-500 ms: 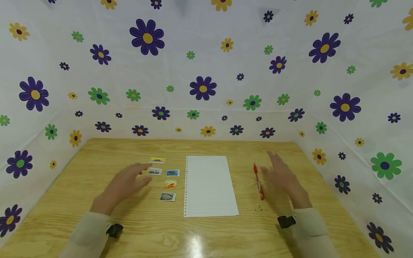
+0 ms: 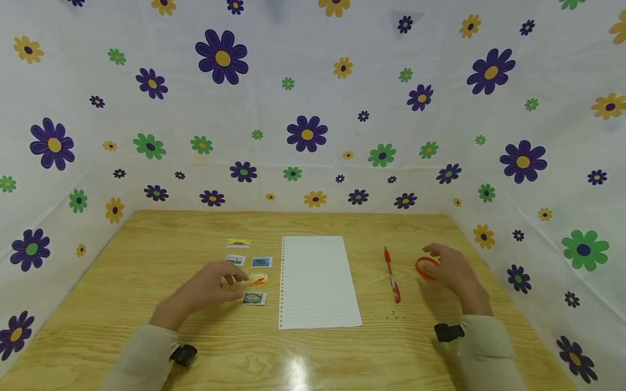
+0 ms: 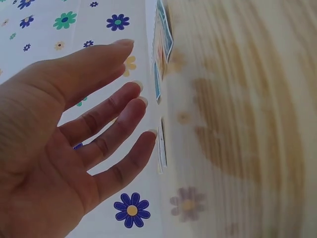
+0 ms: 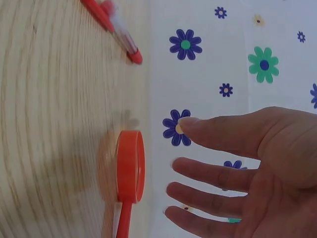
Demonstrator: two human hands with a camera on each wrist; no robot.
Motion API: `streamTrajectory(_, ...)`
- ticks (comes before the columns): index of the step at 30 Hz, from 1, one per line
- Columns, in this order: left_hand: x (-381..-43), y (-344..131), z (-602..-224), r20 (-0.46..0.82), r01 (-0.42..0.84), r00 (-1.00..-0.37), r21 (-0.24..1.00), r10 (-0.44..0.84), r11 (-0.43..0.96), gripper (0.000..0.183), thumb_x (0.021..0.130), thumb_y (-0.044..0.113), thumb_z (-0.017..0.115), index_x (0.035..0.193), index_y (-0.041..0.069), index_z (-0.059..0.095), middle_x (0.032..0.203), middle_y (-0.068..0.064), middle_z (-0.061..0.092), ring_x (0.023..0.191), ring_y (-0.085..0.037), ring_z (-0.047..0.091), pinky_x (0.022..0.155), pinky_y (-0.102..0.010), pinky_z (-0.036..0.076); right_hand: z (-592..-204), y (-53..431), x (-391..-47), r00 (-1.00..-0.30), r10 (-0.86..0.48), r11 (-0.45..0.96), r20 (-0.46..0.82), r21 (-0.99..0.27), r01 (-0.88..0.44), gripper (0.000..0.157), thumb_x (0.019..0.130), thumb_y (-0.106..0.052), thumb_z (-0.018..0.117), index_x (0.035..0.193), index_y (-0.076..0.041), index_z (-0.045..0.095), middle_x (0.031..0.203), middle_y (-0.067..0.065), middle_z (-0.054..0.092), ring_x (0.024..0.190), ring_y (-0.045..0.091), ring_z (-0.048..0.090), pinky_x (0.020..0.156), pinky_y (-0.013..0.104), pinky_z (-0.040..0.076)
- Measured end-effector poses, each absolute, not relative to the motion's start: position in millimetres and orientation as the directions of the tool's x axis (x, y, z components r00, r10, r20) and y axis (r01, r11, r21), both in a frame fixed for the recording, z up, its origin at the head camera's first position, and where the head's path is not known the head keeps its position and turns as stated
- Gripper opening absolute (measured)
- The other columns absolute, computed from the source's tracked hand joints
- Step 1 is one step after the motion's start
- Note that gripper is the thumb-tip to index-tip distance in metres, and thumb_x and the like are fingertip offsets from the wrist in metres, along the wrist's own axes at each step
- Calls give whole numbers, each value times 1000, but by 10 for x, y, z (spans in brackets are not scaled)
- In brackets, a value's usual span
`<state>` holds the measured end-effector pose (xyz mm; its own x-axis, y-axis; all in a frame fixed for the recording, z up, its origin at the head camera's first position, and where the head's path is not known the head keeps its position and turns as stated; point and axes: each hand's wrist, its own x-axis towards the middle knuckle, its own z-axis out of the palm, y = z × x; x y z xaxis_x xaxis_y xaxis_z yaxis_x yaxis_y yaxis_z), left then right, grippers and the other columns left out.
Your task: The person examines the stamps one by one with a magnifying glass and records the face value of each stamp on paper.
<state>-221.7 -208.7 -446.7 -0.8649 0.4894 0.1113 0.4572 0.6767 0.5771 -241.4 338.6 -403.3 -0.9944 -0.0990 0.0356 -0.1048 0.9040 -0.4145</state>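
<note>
My left hand (image 2: 202, 288) hovers beside the small picture stamps, its fingers loosely bent and holding nothing. Its fingertips are nearest an orange stamp (image 2: 258, 280) and a stamp with an oval shape (image 2: 255, 298). Behind these lie a blue stamp (image 2: 262, 262), a greenish one (image 2: 236, 260) and a yellow one (image 2: 238, 244). Over on the right, my right hand (image 2: 455, 271) is held above a red magnifying glass (image 4: 130, 168), fingers spread and apart from it in the right wrist view. That hand hides the magnifier's handle in the head view.
A lined sheet of punched paper (image 2: 318, 282) lies mid-table between the hands. A red pen (image 2: 391, 274) rests right of it, with small dark crumbs (image 2: 393, 315) close by. Flower-patterned white cloth (image 2: 274, 108) walls the wooden table (image 2: 235, 347) at the back and sides.
My left hand has moved right and nearer to me, towards the lower stamps. My right hand has shifted right from beside the pen, and the magnifying glass's red rim now shows.
</note>
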Motion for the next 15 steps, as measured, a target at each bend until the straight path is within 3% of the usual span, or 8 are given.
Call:
streamTrajectory(9,-2183,-2045,-4466,17,399,-873,599,487,694,25,88,20,81,111,11,77,107,-1,73,90,-15,59,77,-27,52,-4075,3490,-2413,-995,-102,921,0,-377,-94,36,91,-10,70,122,9,66,107,31,71,96,45,66,84,59,55)
streamTrajectory(15,-2183,-2053,-4477,-2,384,-870,624,493,681,28,86,20,83,111,10,76,105,0,72,88,-15,59,74,-24,51,-4120,3573,-2448,-997,-77,927,-31,-370,-60,37,90,-12,71,121,8,65,111,32,69,100,47,65,85,60,54)
